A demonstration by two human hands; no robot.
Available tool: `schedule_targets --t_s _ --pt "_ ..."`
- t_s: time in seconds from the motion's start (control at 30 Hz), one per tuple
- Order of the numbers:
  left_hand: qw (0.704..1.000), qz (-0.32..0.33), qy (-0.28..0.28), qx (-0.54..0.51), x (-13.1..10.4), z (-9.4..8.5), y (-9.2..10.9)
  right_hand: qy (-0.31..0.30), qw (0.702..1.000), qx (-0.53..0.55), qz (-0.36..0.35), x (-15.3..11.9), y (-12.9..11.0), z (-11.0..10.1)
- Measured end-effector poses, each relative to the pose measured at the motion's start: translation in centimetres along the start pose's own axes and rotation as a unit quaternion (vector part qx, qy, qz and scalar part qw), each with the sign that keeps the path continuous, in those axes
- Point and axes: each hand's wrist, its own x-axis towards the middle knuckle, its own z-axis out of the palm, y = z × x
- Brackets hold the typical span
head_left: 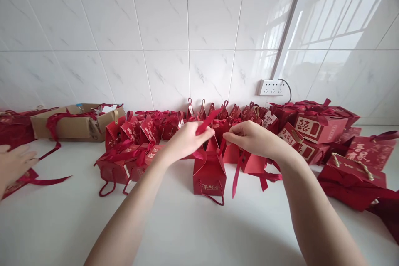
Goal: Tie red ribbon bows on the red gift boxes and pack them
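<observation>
A small red gift box (208, 174) with a cord handle stands upright on the white table in front of me. My left hand (187, 139) pinches one end of a red ribbon (207, 121) above the box top. My right hand (249, 137) pinches the other part of the ribbon, which hangs down beside the box (236, 181). Both hands hover just over the box's peaked top, a few centimetres apart.
Several red gift boxes (149, 126) and larger red bags (321, 126) crowd the back of the white table (187, 232) along the tiled wall. A brown cardboard box (71, 124) lies at the left. Another person's hand (14, 162) reaches in at the left edge. A power strip (272, 87) hangs on the wall.
</observation>
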Motion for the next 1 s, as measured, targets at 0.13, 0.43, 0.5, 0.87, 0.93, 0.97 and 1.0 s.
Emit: schedule_targets --t_s 0.13,0.43,0.5,0.87,0.93,0.97,1.0 --pt "0.997 0.017 -0.075 -0.015 0.3 1.5 -0.2 0.025 0.997 0.069 -0.001 0.4 -0.2 0.3" --pt "0.998 0.020 -0.055 -0.017 0.5 1.5 -0.5 0.013 0.963 0.266 -0.052 0.1 0.1 -0.3" --pt "0.998 -0.005 -0.055 -0.002 0.5 1.3 -0.7 0.023 0.920 0.384 -0.080 0.0 0.1 -0.5" --pt "0.993 0.022 -0.094 -0.067 0.5 0.7 -0.2 0.006 0.831 0.495 -0.254 -1.5 -0.1 -1.0" --pt "0.992 0.022 -0.092 -0.080 0.4 0.6 -0.2 0.054 0.837 0.481 -0.254 -1.6 -0.1 -1.1" --pt "0.992 0.022 -0.088 -0.090 0.4 0.5 -0.2 0.088 0.838 0.476 -0.252 -1.6 -0.1 -1.0" --pt "0.991 0.021 -0.083 -0.101 0.4 0.5 -0.2 0.123 0.834 0.475 -0.252 -1.6 -0.1 -1.0"
